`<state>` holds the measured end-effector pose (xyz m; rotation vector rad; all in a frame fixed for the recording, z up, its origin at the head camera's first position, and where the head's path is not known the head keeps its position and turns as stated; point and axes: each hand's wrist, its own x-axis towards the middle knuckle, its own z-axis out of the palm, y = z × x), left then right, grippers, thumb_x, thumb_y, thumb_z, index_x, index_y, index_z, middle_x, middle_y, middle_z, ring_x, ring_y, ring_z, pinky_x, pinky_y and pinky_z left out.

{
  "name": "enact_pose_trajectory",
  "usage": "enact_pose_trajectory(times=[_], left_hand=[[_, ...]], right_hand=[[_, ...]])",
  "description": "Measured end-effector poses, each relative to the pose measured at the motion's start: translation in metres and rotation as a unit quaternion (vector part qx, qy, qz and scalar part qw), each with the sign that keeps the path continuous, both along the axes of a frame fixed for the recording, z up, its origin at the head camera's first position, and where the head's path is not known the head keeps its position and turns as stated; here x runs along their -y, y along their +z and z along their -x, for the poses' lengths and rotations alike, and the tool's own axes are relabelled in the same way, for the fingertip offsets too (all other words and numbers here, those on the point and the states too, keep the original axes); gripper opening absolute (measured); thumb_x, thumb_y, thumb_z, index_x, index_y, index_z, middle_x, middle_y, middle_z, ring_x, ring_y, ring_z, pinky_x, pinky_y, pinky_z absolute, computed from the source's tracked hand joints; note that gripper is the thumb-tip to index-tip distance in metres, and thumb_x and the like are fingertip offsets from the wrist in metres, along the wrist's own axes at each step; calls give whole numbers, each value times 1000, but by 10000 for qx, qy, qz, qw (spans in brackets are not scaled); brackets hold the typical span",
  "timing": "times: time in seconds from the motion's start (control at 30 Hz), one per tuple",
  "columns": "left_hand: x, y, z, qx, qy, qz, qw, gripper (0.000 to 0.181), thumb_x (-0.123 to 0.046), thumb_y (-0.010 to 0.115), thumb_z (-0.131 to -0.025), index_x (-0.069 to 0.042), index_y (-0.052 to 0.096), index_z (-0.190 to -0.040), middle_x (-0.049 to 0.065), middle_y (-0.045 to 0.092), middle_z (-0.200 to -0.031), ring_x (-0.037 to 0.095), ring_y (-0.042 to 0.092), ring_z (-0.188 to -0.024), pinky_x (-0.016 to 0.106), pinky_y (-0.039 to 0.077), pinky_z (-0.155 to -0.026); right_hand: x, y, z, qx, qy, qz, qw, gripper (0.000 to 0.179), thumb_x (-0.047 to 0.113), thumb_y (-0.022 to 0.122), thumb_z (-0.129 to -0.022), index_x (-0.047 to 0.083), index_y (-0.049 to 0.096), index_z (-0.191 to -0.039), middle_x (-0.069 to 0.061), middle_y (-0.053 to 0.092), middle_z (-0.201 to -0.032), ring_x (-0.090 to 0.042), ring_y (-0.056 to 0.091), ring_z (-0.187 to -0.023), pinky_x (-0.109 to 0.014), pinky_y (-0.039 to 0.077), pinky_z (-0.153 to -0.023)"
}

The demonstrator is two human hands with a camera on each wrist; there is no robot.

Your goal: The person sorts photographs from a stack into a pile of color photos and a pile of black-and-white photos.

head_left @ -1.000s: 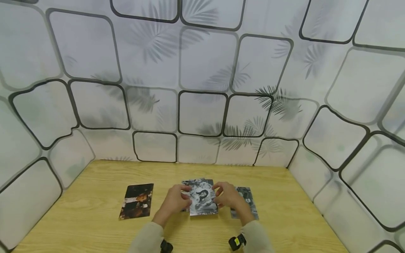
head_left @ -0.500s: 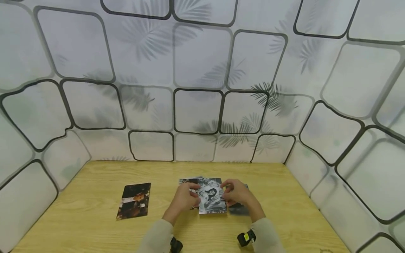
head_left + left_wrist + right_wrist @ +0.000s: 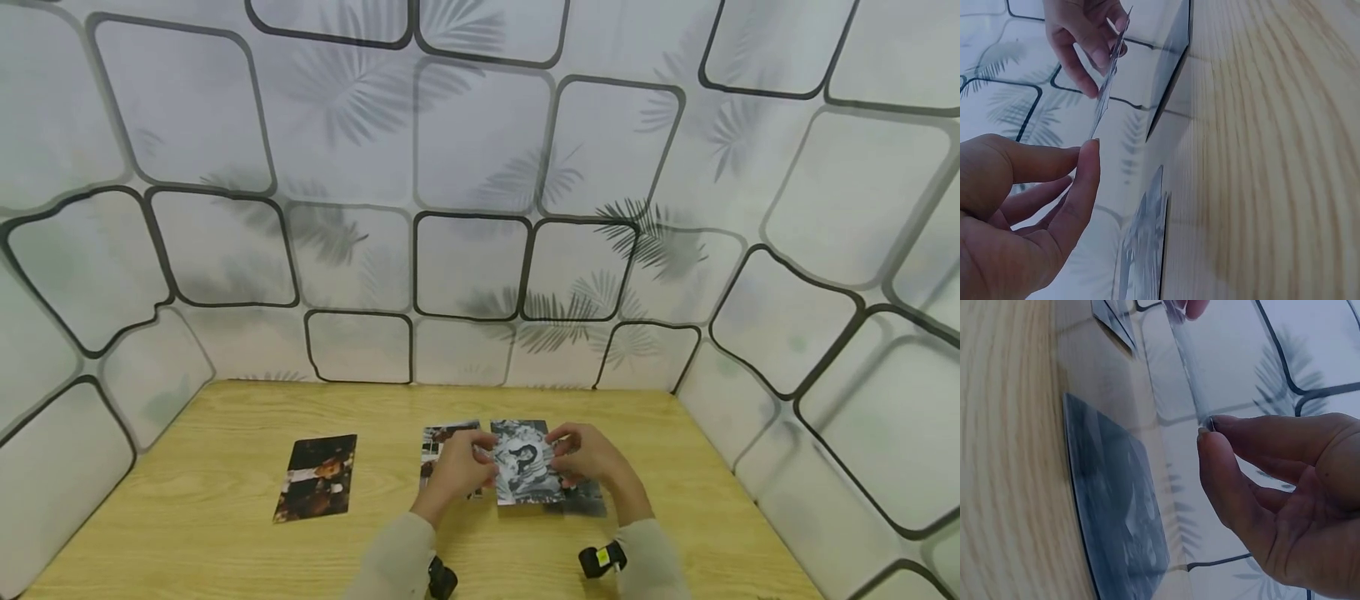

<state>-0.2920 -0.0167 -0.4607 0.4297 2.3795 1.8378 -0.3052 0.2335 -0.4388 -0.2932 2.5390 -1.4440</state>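
A black-and-white photo [image 3: 521,462] of a dark-haired figure is held up above the table between both hands. My left hand [image 3: 459,467] pinches its left edge between thumb and fingertip, plain in the left wrist view, where the photo [image 3: 1105,100] appears nearly edge-on. On the opposite edge, my right hand [image 3: 592,458] pinches with thumb and fingers. Beneath and to the right, a darker grey photo [image 3: 588,500] lies on the table, partly covered by the held one; the right wrist view shows more of that grey photo [image 3: 1113,500]. Left of the held photo lies another photo [image 3: 435,446], partly behind my left hand.
A dark colour photo [image 3: 318,479] lies apart on the left of the wooden table [image 3: 225,467]. Patterned fabric [image 3: 472,267] encloses the table at the back and both sides. Black wrist cameras [image 3: 602,558] sit on both wrists.
Both hands have carried the held photo to the right, off the middle photo and over the right-hand one. More of the middle photo shows now. The head view has shifted slightly.
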Motion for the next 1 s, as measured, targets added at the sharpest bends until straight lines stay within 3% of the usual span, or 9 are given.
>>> enact_pose_trajectory(times=[0.2,0.53,0.77,1.0], left_hand=[[-18,1,4,274,-90,-112,9995,42,12,71,-87,7,64,-128,21,61,-110,19,69,-82,42,65,-69],[-42,-4,9,534,-265,-289,9978,40,12,69,-88,7,64,-128,20,60,-107,20,68,-76,41,65,-69],[-56,-6,12,518,-235,-420,9975,37,15,66,-86,10,66,-123,23,61,-107,17,67,-73,42,65,-67],[-68,-11,13,507,-145,-249,9983,37,15,65,-87,7,67,-123,21,64,-111,18,68,-70,38,63,-63]], right_hand=[[-17,4,0,130,7,-81,9999,36,-5,67,-94,-9,59,-129,-16,60,-96,-22,65,-77,-42,63,-63],[-39,1,-1,310,-320,-256,9987,36,-5,67,-93,-7,60,-128,-16,61,-98,-23,65,-79,-39,63,-64],[-50,-1,-1,287,-509,-346,9977,37,-5,68,-92,-7,61,-128,-18,61,-101,-23,66,-81,-40,63,-64],[-55,-3,0,343,-700,-502,9957,37,-9,68,-89,-9,61,-126,-18,62,-97,-24,66,-80,-39,62,-62]])
